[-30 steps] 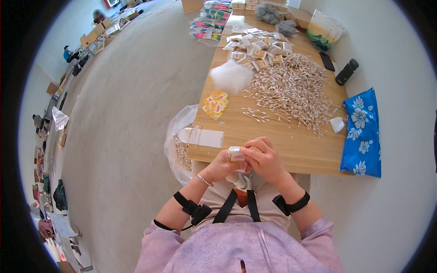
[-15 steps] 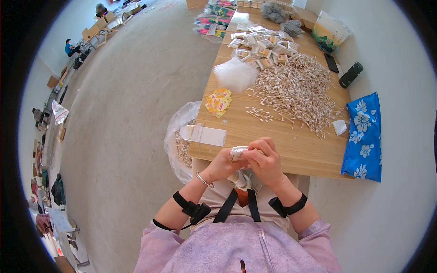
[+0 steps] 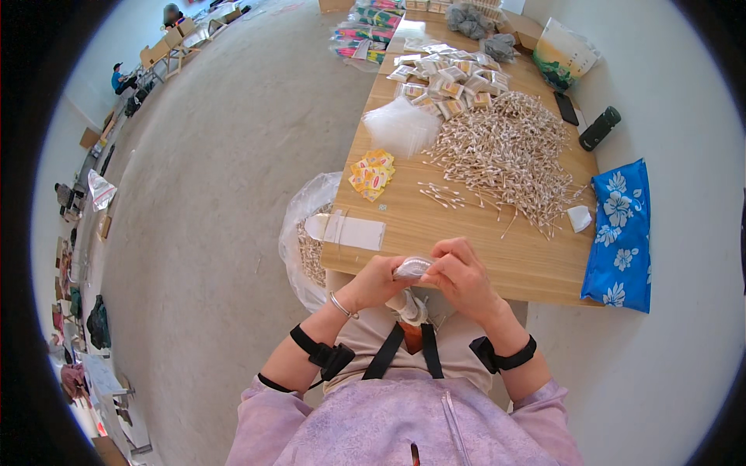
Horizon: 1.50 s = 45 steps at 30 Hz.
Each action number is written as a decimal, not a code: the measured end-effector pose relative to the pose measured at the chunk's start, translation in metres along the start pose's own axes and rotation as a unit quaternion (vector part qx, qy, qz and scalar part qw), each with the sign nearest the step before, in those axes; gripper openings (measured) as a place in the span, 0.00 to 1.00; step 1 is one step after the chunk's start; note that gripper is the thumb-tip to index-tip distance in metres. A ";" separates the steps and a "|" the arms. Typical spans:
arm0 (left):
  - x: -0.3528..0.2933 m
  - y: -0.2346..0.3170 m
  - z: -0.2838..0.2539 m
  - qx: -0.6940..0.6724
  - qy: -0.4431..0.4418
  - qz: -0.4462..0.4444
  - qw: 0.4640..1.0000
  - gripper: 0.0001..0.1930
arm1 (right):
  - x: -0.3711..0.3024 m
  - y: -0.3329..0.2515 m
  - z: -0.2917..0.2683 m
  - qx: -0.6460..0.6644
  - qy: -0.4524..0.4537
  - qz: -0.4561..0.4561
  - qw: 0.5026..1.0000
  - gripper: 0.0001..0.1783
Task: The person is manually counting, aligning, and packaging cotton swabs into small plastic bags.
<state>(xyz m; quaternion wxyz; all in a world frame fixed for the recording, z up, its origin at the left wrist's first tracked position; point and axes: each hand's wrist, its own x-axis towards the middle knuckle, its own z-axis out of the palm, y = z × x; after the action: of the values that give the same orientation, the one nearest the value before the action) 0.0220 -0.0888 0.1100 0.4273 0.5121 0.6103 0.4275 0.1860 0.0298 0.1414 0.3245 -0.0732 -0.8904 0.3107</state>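
Just past the table's front edge, my left hand (image 3: 374, 283) is closed around a small clear plastic packet (image 3: 413, 268); what fills it is hard to make out. My right hand (image 3: 461, 276) pinches the packet's right end between thumb and fingers. Beyond my hands a big heap of cotton swabs (image 3: 513, 155) covers the right part of the wooden table (image 3: 458, 241). A few loose swabs (image 3: 441, 195) lie at its near left. To the left are yellow printed cards (image 3: 372, 174) and a stack of clear plastic bags (image 3: 400, 126).
Filled swab packets (image 3: 454, 78) are piled at the back. A white card strip (image 3: 350, 231) lies at the table's left edge, above a plastic sack of swabs (image 3: 311, 256) on the floor. On the right are a blue flowered pouch (image 3: 618, 233), a black bottle (image 3: 599, 129) and a phone (image 3: 566, 108).
My right hand has moved slightly right and its hold has shifted to the packet's end. The packet has turned and shows more of its clear surface. My left hand stays around it.
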 end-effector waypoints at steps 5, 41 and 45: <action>0.000 -0.005 0.001 -0.035 -0.018 0.031 0.999 0.12 | 0.009 -0.003 -0.007 0.147 -0.006 0.170 0.974 0.11; 0.044 -0.076 0.025 -0.336 0.063 -0.045 0.939 0.04 | -0.037 0.083 0.052 0.367 -0.008 0.327 0.871 0.04; 0.046 -0.077 0.022 -0.341 0.043 -0.041 0.938 0.05 | -0.037 0.086 0.048 0.413 -0.025 0.329 0.849 0.03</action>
<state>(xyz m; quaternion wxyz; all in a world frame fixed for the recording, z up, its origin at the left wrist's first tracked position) 0.0183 -0.0504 0.0259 0.5667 0.2913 0.4660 0.6139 0.1788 0.0617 0.0415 0.1807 -0.2135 -0.6120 0.7398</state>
